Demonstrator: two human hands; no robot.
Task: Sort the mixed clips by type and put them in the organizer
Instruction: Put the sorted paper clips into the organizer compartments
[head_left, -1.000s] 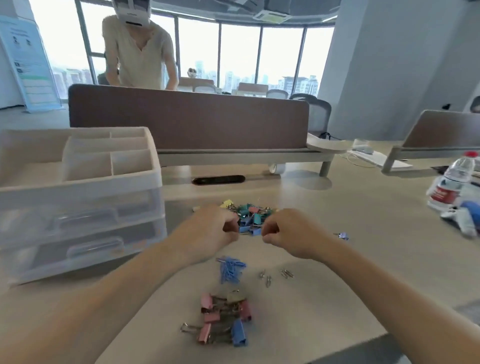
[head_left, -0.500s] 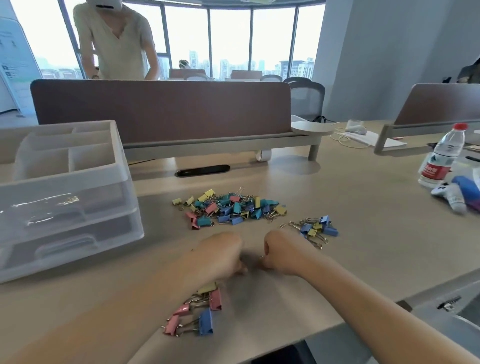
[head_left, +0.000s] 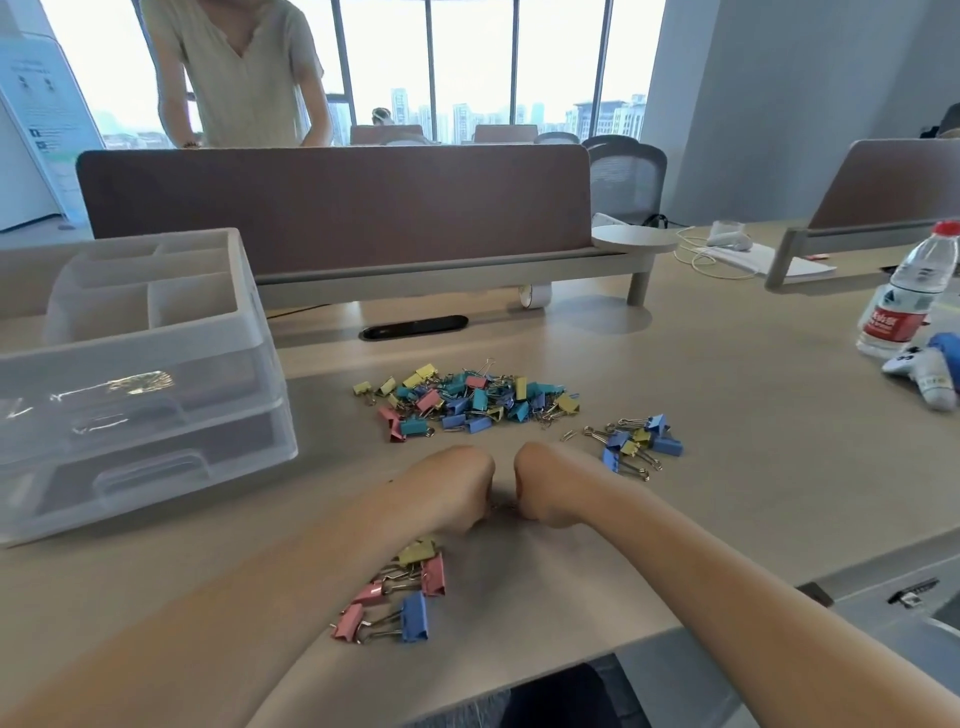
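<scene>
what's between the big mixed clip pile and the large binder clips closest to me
In the head view, the left hand and right hand, side by side, fingers curled under on the table. Whether they hold anything is hidden.

Clip groups on table (head_left: 727, 415): 3.
Mixed pile (head_left: 467, 400), centre: too many to count.
Right group (head_left: 636, 441): approx. 6, i.e. 4 blue + 2 yellow.
Near group (head_left: 400, 592), bottom centre: 5, i.e. 3 pink, 1 yellow, 1 blue.
Organizer (head_left: 156, 343): 1, w/ 2 drawers (head_left: 130, 405).
Water bottle (head_left: 904, 296): 1.
Hands: 2, left hand (head_left: 457, 488) + right hand (head_left: 545, 488).
</scene>
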